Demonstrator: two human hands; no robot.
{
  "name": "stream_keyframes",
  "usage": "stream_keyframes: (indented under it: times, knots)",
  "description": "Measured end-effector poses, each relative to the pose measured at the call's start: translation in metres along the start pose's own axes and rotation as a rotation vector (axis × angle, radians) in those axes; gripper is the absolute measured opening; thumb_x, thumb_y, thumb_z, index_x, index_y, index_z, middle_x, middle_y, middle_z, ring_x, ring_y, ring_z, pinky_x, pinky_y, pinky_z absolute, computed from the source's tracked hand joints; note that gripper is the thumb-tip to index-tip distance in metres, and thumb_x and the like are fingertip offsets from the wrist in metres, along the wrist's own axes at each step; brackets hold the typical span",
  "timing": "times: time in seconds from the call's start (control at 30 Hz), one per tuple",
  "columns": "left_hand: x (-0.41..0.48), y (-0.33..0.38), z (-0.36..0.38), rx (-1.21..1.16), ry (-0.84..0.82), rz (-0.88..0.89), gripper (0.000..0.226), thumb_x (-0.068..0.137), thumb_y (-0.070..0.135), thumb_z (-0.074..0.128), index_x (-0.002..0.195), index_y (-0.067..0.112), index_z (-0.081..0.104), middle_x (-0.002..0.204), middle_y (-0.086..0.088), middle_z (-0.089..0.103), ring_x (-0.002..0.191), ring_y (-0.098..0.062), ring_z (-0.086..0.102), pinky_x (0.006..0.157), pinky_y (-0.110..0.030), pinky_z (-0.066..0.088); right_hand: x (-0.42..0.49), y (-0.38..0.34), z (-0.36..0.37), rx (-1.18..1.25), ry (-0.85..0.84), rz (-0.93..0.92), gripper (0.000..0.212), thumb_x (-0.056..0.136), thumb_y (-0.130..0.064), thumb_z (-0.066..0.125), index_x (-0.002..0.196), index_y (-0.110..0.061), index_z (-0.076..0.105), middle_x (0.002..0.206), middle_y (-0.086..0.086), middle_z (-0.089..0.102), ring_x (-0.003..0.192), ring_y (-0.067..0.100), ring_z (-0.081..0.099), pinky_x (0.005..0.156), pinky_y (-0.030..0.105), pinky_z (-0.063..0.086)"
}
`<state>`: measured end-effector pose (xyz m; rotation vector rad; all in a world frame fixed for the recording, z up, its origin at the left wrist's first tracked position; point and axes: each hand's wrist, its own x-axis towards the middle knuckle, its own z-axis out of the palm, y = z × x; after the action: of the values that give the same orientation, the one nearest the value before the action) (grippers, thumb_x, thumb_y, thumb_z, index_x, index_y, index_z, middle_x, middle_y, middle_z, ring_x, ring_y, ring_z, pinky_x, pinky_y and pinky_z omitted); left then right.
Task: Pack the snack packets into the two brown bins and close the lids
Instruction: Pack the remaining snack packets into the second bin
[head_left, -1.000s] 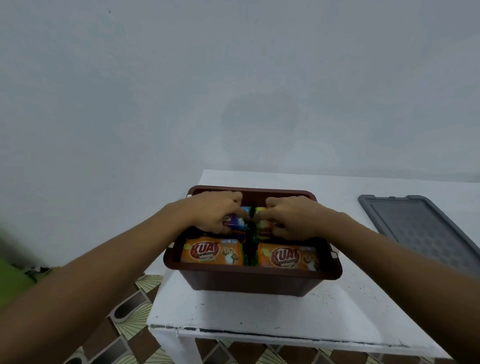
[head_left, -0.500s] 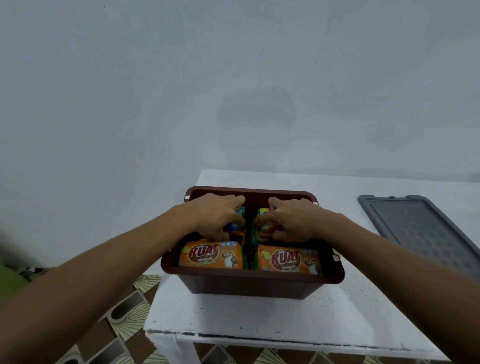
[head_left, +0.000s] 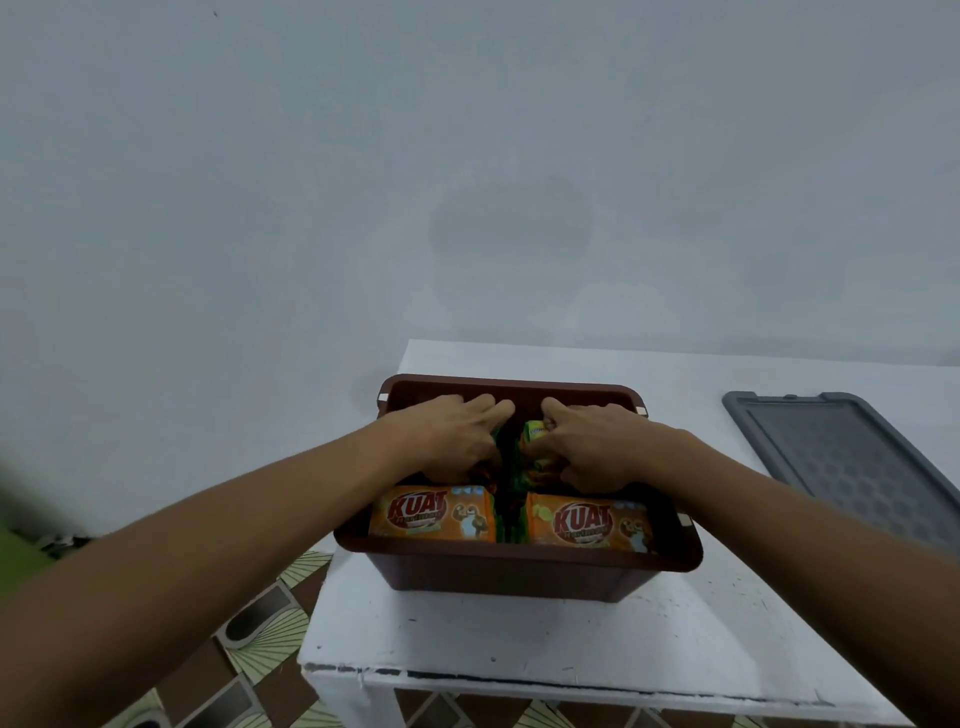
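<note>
A brown bin (head_left: 519, 560) stands open at the left end of the white table (head_left: 519, 639). Two orange KUAT snack packets lie side by side in its front half, one on the left (head_left: 431, 514) and one on the right (head_left: 587, 522). Both my hands are down inside the back half. My left hand (head_left: 452, 436) covers and grips a packet that is almost wholly hidden under it. My right hand (head_left: 592, 447) grips a yellow-green packet (head_left: 535, 432) between fingers and thumb. The two hands nearly meet at the bin's middle, where green packet edges show.
A grey lid (head_left: 841, 462) lies flat on the table to the right of the bin, running off the frame's edge. A plain wall rises behind the table. Patterned floor tiles (head_left: 260, 649) show beyond the table's left and front edges.
Both hands have pushed their packets lower and further back into the bin. The blue packet under my left hand has gone out of sight. The view has tilted slightly.
</note>
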<state>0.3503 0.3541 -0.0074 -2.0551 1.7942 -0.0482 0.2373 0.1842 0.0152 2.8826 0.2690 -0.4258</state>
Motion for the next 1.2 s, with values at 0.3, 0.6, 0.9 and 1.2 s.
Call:
stream_keyframes:
  times: [0.3, 0.6, 0.9, 1.2]
  knots:
    - [-0.016, -0.018, -0.004, -0.301, 0.030, -0.090, 0.066, 0.083, 0.041, 0.068, 0.142, 0.032, 0.039, 0.112, 0.007, 0.034, 0.100, -0.011, 0.038, 0.082, -0.027, 0.040, 0.005, -0.010, 0.000, -0.116, 0.080, -0.068, 0.049, 0.090, -0.038, 0.056, 0.136, -0.046, 0.043, 0.124, 0.004, 0.034, 0.110, 0.022, 0.039, 0.073, 0.033, 0.035]
    - [-0.029, -0.016, 0.005, -0.376, 0.141, -0.273, 0.078, 0.077, 0.054, 0.069, 0.143, 0.034, 0.032, 0.118, 0.011, 0.045, 0.101, -0.006, 0.045, 0.083, -0.025, 0.043, 0.021, -0.021, 0.000, -0.129, -0.077, 0.053, 0.051, 0.093, -0.038, 0.053, 0.141, -0.043, 0.038, 0.143, 0.012, 0.022, 0.124, 0.030, 0.033, 0.090, 0.045, 0.040]
    - [-0.064, -0.002, 0.024, -0.751, 0.612, -0.543, 0.041, 0.085, 0.045, 0.061, 0.119, 0.023, 0.062, 0.123, 0.006, 0.057, 0.113, -0.007, 0.046, 0.098, -0.034, 0.043, -0.029, 0.026, 0.026, 0.200, 0.327, 0.058, 0.048, 0.091, -0.036, 0.052, 0.138, -0.032, 0.047, 0.113, -0.004, 0.051, 0.108, 0.016, 0.046, 0.094, 0.036, 0.039]
    - [-0.059, 0.006, 0.020, -0.872, 0.727, -0.761, 0.029, 0.086, 0.028, 0.070, 0.114, 0.022, 0.063, 0.134, 0.001, 0.055, 0.117, -0.010, 0.050, 0.090, -0.022, 0.044, -0.056, 0.029, 0.057, 1.176, 0.560, 0.532, 0.058, 0.093, -0.018, 0.058, 0.145, -0.028, 0.034, 0.143, 0.005, 0.045, 0.126, 0.023, 0.048, 0.101, 0.044, 0.048]
